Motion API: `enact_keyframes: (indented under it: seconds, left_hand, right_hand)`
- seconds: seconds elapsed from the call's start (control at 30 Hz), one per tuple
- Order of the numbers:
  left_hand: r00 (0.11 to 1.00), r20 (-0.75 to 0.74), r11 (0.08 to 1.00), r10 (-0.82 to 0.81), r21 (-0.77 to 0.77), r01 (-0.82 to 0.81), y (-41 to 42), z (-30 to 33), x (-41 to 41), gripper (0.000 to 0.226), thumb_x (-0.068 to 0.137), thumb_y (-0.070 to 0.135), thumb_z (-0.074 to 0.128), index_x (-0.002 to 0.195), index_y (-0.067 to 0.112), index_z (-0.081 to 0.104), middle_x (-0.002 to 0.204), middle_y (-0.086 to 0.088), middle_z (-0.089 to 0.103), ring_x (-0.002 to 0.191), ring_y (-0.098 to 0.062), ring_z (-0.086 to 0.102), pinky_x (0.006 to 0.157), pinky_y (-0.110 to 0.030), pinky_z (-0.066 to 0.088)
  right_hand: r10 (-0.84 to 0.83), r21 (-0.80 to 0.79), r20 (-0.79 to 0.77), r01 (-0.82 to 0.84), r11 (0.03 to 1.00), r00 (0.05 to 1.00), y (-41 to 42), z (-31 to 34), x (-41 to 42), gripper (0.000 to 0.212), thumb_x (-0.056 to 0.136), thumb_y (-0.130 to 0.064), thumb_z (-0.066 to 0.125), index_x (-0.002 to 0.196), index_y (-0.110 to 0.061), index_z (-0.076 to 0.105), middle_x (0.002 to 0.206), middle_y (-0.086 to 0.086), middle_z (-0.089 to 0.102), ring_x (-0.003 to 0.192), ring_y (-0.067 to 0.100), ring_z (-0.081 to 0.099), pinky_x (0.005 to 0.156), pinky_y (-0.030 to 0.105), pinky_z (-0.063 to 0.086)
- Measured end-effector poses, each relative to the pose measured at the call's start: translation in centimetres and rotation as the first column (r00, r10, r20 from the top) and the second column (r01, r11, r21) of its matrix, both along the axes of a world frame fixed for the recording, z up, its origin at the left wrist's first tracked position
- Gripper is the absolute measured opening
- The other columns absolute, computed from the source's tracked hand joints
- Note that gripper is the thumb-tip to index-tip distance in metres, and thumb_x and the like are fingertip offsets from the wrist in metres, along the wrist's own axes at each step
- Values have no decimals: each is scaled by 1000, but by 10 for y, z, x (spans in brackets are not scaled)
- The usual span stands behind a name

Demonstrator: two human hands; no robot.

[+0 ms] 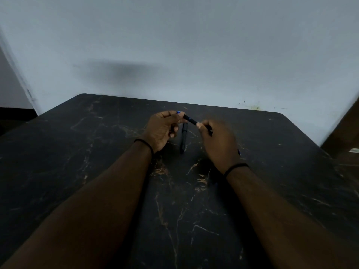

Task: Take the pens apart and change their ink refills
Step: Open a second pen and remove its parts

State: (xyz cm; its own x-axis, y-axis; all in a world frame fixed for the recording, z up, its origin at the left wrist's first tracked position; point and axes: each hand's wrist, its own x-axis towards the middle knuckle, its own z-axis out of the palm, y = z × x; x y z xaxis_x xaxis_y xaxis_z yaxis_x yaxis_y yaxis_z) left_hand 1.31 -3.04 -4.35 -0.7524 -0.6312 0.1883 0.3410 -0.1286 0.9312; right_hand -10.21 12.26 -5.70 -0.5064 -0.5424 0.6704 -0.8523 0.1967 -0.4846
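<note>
A black pen [190, 119] with a blue end is held above the table between both hands. My left hand [162, 129] grips its blue-tipped end, and my right hand [218, 144] grips the other end with thumb and fingers. A second black pen [183, 137] lies on the dark marbled table [97, 152] just below and between the hands, pointing toward me. A small blue bit [239, 152] shows at the right edge of my right hand; what it belongs to is hidden.
A pale wall [194, 55] rises right behind the table's far edge. A brown piece of furniture [345, 129] stands at the right. Both wrists wear thin black bands.
</note>
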Motion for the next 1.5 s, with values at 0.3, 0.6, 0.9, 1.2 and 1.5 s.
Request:
enact_keyframes:
  seconds: [0.3,0.6,0.9,1.2,1.5]
  left_hand:
    - [1000,6,1000,-6,0,6,-2,-1,0,10,89,16,67,90,13,76,88,-11,76,48,-8,51,40,-19,37]
    - [1000,2,1000,-9,0,9,-4,-3,-1,9,89,16,67,91,12,75,88,-11,76,49,-7,51,40,-19,38]
    - [1000,-5,1000,-9,-2,9,-3,-3,0,10,88,17,68,89,13,77,85,-8,76,49,-7,52,40,-19,38]
    - [1000,1,1000,-5,-6,5,-3,-2,-1,10,86,19,69,84,16,78,83,-7,76,48,-7,51,40,-19,37]
    - [1000,-4,1000,-10,1,10,0,0,1,11,89,15,66,86,14,77,83,-7,76,48,-7,50,40,-19,36]
  right_hand:
    - [33,-31,77,-30,999,996,0,1,2,24,83,-39,69,90,-38,47,83,-18,57,77,-2,57,64,32,54]
    - [46,-43,97,-42,998,994,0,3,3,31,79,-54,68,101,-44,49,90,-16,63,80,0,61,65,25,52]
    - [31,-27,52,-29,999,998,2,4,3,25,84,-58,61,98,-38,57,86,-19,58,76,-8,54,61,18,44]
    - [12,5,11,-12,1000,1000,2,3,3,15,87,-49,61,94,-36,59,82,-18,53,74,3,54,67,31,53]
    - [1,-14,9,-1,1000,1000,2,4,4,21,87,-57,55,93,-37,54,83,-16,58,72,0,54,63,26,50]
